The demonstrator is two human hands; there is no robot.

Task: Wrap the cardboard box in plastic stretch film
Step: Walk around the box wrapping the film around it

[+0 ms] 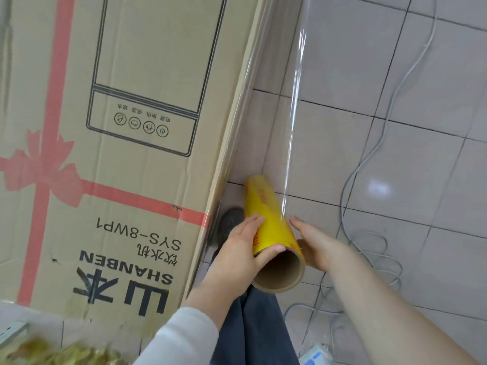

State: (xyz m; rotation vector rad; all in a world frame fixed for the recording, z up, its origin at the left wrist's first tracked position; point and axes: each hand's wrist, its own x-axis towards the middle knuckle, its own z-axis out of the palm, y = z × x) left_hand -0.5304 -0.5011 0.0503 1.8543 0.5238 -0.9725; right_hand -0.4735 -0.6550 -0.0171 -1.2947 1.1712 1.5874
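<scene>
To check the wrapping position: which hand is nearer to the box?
Left. The left hand grips the roll on its side facing the box; the right hand holds the far side.

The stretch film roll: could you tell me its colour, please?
The stretch film roll is yellow with red lettering; head view.

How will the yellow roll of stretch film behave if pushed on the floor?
Being a cylinder, the yellow roll of stretch film would probably roll on the glossy tiled floor. Its cardboard core looks stiff. The clear film sheet seems floppy.
</scene>
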